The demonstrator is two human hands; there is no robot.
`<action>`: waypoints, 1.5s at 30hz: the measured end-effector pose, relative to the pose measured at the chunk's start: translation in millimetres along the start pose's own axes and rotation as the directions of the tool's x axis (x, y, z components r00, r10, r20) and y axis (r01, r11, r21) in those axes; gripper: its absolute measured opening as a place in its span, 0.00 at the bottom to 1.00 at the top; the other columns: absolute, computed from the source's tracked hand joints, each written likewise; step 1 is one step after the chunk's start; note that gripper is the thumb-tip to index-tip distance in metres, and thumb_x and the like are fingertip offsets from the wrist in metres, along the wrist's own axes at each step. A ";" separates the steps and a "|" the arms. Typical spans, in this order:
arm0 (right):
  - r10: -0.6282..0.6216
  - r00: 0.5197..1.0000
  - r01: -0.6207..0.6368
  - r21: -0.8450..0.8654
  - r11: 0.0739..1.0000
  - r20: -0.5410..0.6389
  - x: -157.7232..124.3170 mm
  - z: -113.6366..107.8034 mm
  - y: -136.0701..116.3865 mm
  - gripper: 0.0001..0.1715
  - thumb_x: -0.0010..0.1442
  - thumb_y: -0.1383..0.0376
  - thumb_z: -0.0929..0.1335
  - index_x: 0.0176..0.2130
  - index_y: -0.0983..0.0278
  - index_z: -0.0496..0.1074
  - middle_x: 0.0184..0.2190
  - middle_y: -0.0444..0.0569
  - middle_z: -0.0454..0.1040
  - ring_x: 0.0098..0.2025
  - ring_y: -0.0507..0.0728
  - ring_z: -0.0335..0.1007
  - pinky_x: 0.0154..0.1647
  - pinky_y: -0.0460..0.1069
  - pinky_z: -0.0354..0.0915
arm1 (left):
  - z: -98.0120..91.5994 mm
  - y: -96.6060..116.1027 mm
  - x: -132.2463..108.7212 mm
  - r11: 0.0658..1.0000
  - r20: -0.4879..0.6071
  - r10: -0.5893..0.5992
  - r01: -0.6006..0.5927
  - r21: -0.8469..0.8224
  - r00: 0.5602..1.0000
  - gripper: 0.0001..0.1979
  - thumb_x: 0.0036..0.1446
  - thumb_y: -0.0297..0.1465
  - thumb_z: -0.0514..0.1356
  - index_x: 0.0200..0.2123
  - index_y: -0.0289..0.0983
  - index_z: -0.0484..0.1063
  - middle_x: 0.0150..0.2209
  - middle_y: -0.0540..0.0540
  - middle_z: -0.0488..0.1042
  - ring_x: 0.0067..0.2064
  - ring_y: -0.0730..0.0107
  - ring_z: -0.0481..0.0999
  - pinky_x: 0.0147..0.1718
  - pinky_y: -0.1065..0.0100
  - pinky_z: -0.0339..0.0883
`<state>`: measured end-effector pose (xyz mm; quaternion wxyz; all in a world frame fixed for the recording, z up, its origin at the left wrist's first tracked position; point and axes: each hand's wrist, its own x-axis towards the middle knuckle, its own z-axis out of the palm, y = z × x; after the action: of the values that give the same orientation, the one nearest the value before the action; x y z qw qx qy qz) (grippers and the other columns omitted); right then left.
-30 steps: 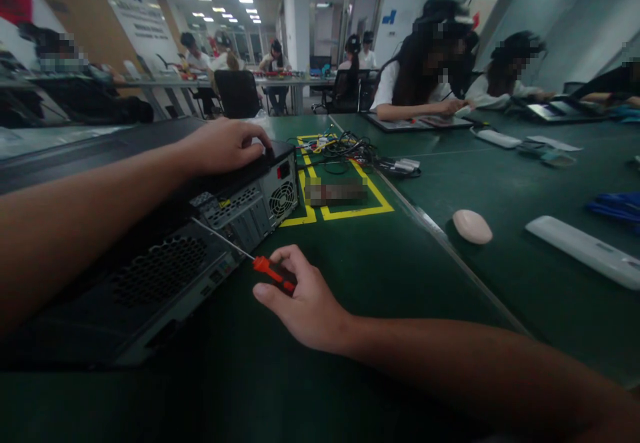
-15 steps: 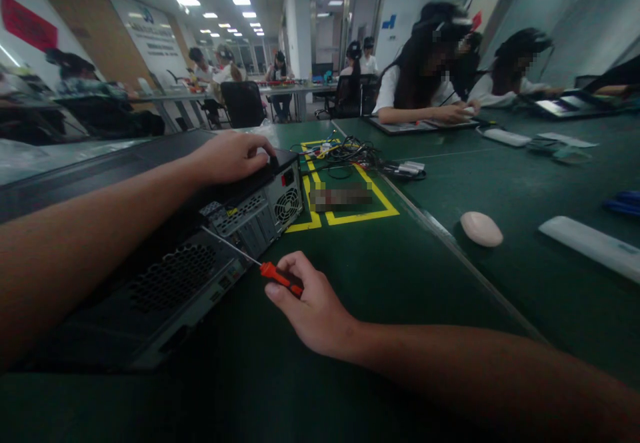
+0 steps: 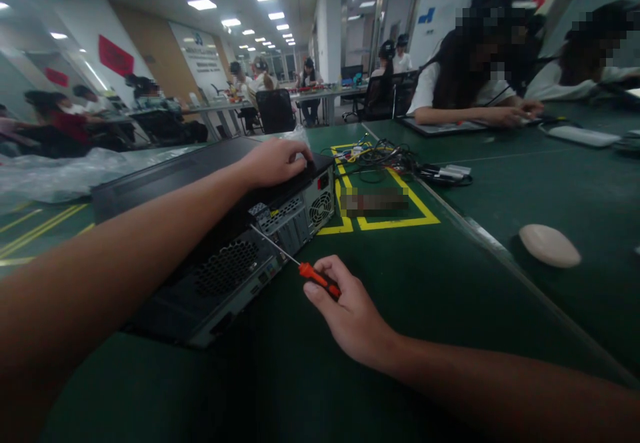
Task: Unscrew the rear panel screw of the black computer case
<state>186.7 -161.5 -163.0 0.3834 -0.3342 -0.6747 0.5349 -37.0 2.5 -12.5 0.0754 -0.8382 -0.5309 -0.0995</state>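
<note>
A black desktop computer case (image 3: 210, 169) lies on its side on the green table (image 3: 400, 296), its rear panel facing front right. My left hand (image 3: 277, 161) presses on its upper face near the far rear corner, with fingers bent at the edge. In my right hand (image 3: 347, 303) is a red-and-black screwdriver (image 3: 314, 276), its handle wrapped by the fingers. The long shaft points up and left, and the tip meets the rear panel just below a small perforated metal piece (image 3: 259, 211). Whether a screw sits under the tip is too small to tell.
Tangled cables (image 3: 385, 156) lie beyond the case by yellow tape (image 3: 400, 223). A blurred-out object (image 3: 375, 201) rests inside the tape. To the right is a pale rounded object (image 3: 550, 245). Clear plastic sheeting (image 3: 65, 176) lies at left. A co-worker (image 3: 480, 83) sits across the table.
My view has turned left, so everything sits farther right in the picture. Both hands keep their places, the screwdriver tip still at the same spot on the case.
</note>
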 end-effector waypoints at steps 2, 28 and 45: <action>0.013 1.000 -0.013 0.000 1.000 0.014 -0.5 -0.3 -1.4 0.06 0.72 0.60 0.70 0.45 0.60 0.71 0.31 0.40 0.68 0.33 0.55 0.64 0.38 0.51 0.61 | 0.1 0.0 -0.3 1.000 -0.002 -0.001 0.001 -0.009 1.000 0.23 0.67 0.34 0.55 0.57 0.36 0.84 0.35 0.42 0.79 0.36 0.61 0.75 0.45 0.58 0.66; 0.003 1.000 -0.003 0.012 1.000 0.017 -0.6 1.2 -1.2 0.06 0.69 0.63 0.70 0.45 0.59 0.69 0.33 0.41 0.70 0.34 0.55 0.65 0.38 0.51 0.62 | -2.1 3.6 -1.3 0.999 -0.002 -0.010 0.010 -0.034 1.000 0.22 0.67 0.33 0.55 0.56 0.36 0.84 0.34 0.42 0.78 0.37 0.59 0.76 0.45 0.57 0.66; 0.009 1.000 -0.009 0.009 1.000 0.023 -0.7 1.2 -0.1 0.07 0.72 0.60 0.70 0.47 0.60 0.72 0.37 0.45 0.75 0.39 0.58 0.71 0.43 0.53 0.66 | -2.5 2.9 -1.1 0.999 -0.015 0.013 -0.013 -0.030 1.000 0.22 0.67 0.32 0.55 0.56 0.36 0.84 0.35 0.42 0.79 0.37 0.60 0.75 0.45 0.58 0.66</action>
<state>185.9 -162.8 -163.2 0.3750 -0.3294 -0.6749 0.5436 -35.0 -0.3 -10.4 0.0674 -0.8419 -0.5232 -0.1131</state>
